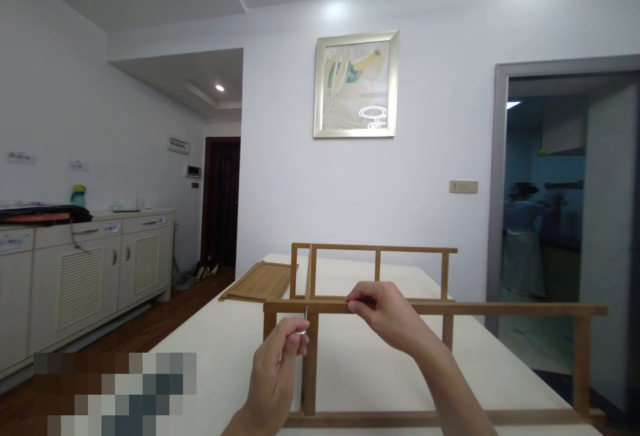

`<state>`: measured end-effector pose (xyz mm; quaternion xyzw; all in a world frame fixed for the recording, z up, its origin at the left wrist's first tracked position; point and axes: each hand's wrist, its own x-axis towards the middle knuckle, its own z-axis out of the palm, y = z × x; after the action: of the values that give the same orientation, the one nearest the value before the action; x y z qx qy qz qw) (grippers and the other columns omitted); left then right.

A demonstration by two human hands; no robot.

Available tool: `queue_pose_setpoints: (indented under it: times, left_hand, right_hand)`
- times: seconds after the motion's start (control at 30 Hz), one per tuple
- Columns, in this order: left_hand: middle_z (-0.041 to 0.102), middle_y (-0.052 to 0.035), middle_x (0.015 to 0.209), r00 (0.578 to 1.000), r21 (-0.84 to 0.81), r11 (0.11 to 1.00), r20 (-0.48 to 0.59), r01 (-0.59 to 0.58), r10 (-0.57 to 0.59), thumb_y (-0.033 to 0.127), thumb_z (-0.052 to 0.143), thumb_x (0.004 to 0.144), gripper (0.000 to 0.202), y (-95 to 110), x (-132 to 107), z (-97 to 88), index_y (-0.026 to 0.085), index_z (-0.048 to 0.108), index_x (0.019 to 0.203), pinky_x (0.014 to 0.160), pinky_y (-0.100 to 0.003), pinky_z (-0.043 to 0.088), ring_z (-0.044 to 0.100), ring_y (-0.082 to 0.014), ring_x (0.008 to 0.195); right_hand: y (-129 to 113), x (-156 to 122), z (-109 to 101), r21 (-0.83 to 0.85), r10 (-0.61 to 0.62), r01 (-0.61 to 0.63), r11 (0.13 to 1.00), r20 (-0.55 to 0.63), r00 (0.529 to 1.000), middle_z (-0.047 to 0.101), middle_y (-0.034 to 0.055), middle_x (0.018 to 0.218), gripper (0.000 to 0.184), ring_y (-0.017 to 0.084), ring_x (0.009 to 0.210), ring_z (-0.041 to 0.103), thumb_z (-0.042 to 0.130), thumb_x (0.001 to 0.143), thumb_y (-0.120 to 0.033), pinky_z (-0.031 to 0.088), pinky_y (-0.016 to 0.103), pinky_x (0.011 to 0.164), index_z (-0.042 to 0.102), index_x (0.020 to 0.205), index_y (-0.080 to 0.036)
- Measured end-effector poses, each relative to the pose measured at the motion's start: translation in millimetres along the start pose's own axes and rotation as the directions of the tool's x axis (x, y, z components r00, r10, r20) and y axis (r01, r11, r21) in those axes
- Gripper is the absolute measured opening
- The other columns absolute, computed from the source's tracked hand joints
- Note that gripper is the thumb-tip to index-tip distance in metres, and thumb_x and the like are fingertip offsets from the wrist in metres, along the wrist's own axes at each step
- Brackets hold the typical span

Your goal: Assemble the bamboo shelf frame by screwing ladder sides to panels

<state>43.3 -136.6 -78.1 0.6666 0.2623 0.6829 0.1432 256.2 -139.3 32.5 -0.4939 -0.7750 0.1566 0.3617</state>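
A bamboo-coloured wooden frame [500, 308] stands on the white table [220, 349], made of rails and upright posts. My right hand [387, 313] pinches the frame's near top rail from above, fingers closed on it. My left hand [277, 363] is closed on a small metal hex key [305, 321], held upright just under the rail beside a post. A second, farther section of the frame [375, 249] rises behind my hands.
A flat slatted wooden panel [257, 281] lies on the table's far left corner. White cabinets [85, 269] line the left wall. A framed picture [356, 83] hangs ahead. A person [523, 236] stands beyond the doorway at right.
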Motion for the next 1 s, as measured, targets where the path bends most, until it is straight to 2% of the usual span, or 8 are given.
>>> queue_pose_setpoints:
  times: [0.1, 0.23, 0.53, 0.67, 0.73, 0.8, 0.9, 1.0]
  left_hand:
    - [0.066, -0.0049, 0.075, 0.963, -0.267, 0.925, 0.088, 0.271, -0.256, 0.041, 0.044, 0.097, 0.031, 2.8, -1.6, 6.0, 0.017, 0.062, 0.106, 0.057, -0.026, 0.050, 0.059, -0.0132, 0.058]
    - [0.070, -0.0094, 0.083, 0.922, -0.464, 0.797, 0.192, 0.387, -0.336, 0.051, 0.044, 0.095, 0.040, 2.0, -2.8, 11.5, 0.017, 0.059, 0.108, 0.054, -0.027, 0.048, 0.060, -0.0136, 0.055]
    - [0.070, -0.0134, 0.109, 0.861, -0.646, 0.580, 0.282, 0.497, -0.423, 0.048, 0.056, 0.091, 0.032, 7.1, 4.2, 9.1, 0.017, 0.062, 0.097, 0.058, -0.029, 0.051, 0.067, -0.0142, 0.059]
    - [0.071, -0.0124, 0.112, 0.775, -0.734, 0.358, 0.353, 0.577, -0.525, 0.040, 0.073, 0.080, 0.028, 12.1, 6.5, 6.3, 0.016, 0.065, 0.094, 0.063, -0.029, 0.055, 0.069, -0.0143, 0.063]
    - [0.072, -0.0090, 0.106, 0.715, -0.778, 0.217, 0.378, 0.590, -0.588, 0.032, 0.079, 0.075, 0.023, 13.6, 6.8, 5.1, 0.016, 0.067, 0.088, 0.070, -0.028, 0.056, 0.069, -0.0136, 0.070]
    - [0.071, -0.0050, 0.095, 0.677, -0.814, 0.099, 0.400, 0.572, -0.618, 0.022, 0.081, 0.073, 0.019, 14.5, 7.2, 4.1, 0.016, 0.067, 0.083, 0.075, -0.024, 0.056, 0.068, -0.0105, 0.073]
    - [0.066, -0.0007, 0.083, 0.678, -0.839, 0.005, 0.437, 0.544, -0.591, 0.016, 0.080, 0.073, 0.016, 15.7, 8.0, 3.7, 0.016, 0.067, 0.081, 0.069, -0.018, 0.053, 0.061, -0.0044, 0.064]
    - [0.061, 0.0006, 0.077, 0.688, -0.847, -0.001, 0.433, 0.532, -0.582, 0.018, 0.080, 0.074, 0.016, 17.0, 9.1, 5.2, 0.015, 0.066, 0.081, 0.061, -0.017, 0.050, 0.054, -0.0027, 0.057]
  right_hand:
    - [-1.2, 0.5, -0.4, -0.004, 0.005, -0.005, 1.000, -0.013, 1.000, 0.068, 0.0015, 0.073, 0.015, 0.016, 0.065, 0.056, 0.056, 0.083, -0.026, 0.041, 0.027, 0.060, 0.069, 0.078, -0.020]
    - [-0.2, 1.4, 0.3, -0.010, 0.007, -0.007, 1.000, -0.028, 1.000, 0.068, 0.0015, 0.073, 0.014, 0.016, 0.066, 0.057, 0.057, 0.082, -0.024, 0.042, 0.027, 0.062, 0.069, 0.077, -0.020]
    - [1.2, 1.9, 0.6, -0.019, -0.009, 0.008, 1.000, -0.027, 1.000, 0.068, 0.0008, 0.072, 0.015, 0.015, 0.065, 0.056, 0.056, 0.082, -0.024, 0.041, 0.027, 0.062, 0.070, 0.078, -0.020]
    - [-0.1, 1.6, 0.1, -0.025, 0.000, 0.000, 1.000, -0.028, 1.000, 0.067, 0.0009, 0.072, 0.015, 0.016, 0.065, 0.056, 0.056, 0.082, -0.025, 0.041, 0.027, 0.061, 0.070, 0.078, -0.020]
    - [0.4, 1.4, 0.2, -0.019, 0.003, -0.004, 1.000, -0.026, 1.000, 0.067, 0.0010, 0.071, 0.015, 0.016, 0.065, 0.056, 0.056, 0.082, -0.026, 0.041, 0.027, 0.061, 0.070, 0.077, -0.020]
    - [1.6, 1.5, 0.6, -0.011, 0.005, -0.006, 1.000, -0.021, 1.000, 0.067, 0.0011, 0.072, 0.016, 0.016, 0.065, 0.056, 0.056, 0.083, -0.027, 0.042, 0.027, 0.061, 0.069, 0.078, -0.020]
    - [3.8, 2.3, 1.1, 0.000, -0.003, 0.004, 1.000, -0.022, 1.000, 0.068, 0.0013, 0.073, 0.015, 0.016, 0.067, 0.057, 0.057, 0.083, -0.027, 0.042, 0.028, 0.062, 0.070, 0.079, -0.020]
    - [5.0, 2.9, 1.5, 0.003, -0.007, 0.007, 1.000, -0.026, 1.000, 0.068, 0.0012, 0.072, 0.015, 0.017, 0.068, 0.058, 0.057, 0.083, -0.027, 0.042, 0.028, 0.062, 0.070, 0.079, -0.020]
